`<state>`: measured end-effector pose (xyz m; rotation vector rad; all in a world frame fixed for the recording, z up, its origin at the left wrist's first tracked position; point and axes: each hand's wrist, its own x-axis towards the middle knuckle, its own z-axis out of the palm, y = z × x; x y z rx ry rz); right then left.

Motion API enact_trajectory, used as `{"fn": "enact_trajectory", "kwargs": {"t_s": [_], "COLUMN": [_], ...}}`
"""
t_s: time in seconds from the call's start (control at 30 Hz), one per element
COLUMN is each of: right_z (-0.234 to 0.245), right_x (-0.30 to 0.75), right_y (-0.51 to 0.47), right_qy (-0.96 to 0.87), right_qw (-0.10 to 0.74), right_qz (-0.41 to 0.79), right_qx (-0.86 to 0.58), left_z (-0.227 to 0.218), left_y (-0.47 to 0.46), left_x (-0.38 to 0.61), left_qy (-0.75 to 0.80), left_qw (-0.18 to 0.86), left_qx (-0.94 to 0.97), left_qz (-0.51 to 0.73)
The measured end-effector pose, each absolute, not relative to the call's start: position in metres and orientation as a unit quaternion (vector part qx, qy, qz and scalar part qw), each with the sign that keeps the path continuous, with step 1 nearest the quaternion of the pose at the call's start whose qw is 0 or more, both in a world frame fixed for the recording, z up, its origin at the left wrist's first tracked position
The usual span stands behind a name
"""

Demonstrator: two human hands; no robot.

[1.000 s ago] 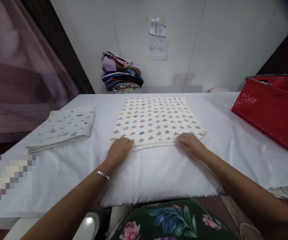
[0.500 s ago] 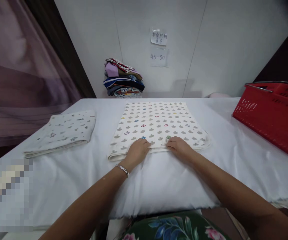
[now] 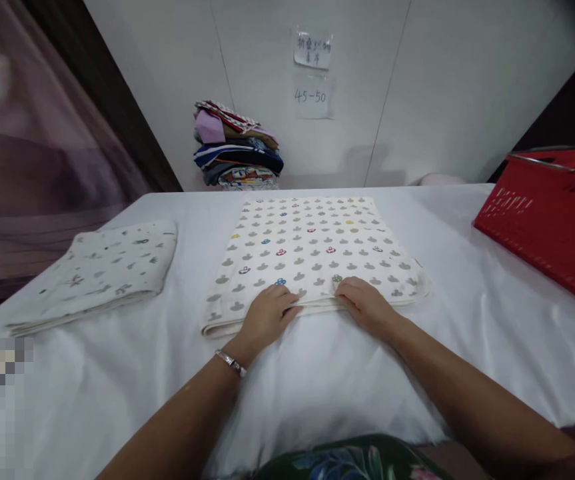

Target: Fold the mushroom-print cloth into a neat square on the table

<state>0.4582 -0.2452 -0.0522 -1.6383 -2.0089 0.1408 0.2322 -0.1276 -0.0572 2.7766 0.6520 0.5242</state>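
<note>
A folded cream cloth with grey and coloured mushroom prints [image 3: 312,247] lies flat in the middle of the white-covered table. My left hand [image 3: 267,313] pinches its near edge, left of centre, fingers on top and thumb at the fold. A little to the right, my right hand [image 3: 364,303] grips the same edge with fingers curled. A short stretch of layered edge shows between the two hands. On the left lies another folded white cloth [image 3: 112,267] with small scattered prints, apart from both hands.
White sheeting [image 3: 467,320] covers the table. A red plastic basket [image 3: 552,220] with a metal handle stands at the right. Behind the table's far edge rises a stack of folded fabrics [image 3: 237,150] against the wall, left of two paper signs [image 3: 312,97].
The view has tilted down and moved slightly closer, shifting the surroundings. Both hands keep their hold on the cloth's near edge, and the cloth looks much the same.
</note>
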Motion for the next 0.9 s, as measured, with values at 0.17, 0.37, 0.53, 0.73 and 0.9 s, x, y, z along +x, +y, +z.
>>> {"fn": "enact_trajectory", "kwargs": {"t_s": [0.17, 0.37, 0.53, 0.73, 0.9], "right_z": [-0.0510, -0.0514, -0.0535, -0.0514, -0.0539], "right_x": [0.4602, 0.4603, 0.4591, 0.4572, 0.4585], "right_y": [-0.2460, -0.2452, -0.2435, -0.2495, -0.2518], "right_qy": [-0.771, -0.767, -0.762, -0.775, -0.782], "right_qw": [0.235, 0.238, 0.244, 0.222, 0.212], "right_qz": [0.060, 0.055, 0.027, -0.012, -0.022], "right_qx": [-0.589, -0.593, -0.600, -0.592, -0.585], "left_z": [-0.0598, -0.0574, -0.0594, -0.0640, -0.0614], "left_y": [-0.1256, -0.1275, -0.1282, -0.1295, -0.1328], "left_x": [0.2328, 0.2321, 0.2312, 0.2294, 0.2280], "left_qy": [0.226, 0.223, 0.210, 0.183, 0.172], "left_qw": [0.121, 0.132, 0.119, 0.063, 0.047], "left_qx": [0.950, 0.947, 0.953, 0.965, 0.969], "left_qz": [0.179, 0.191, 0.181, 0.177, 0.169]}}
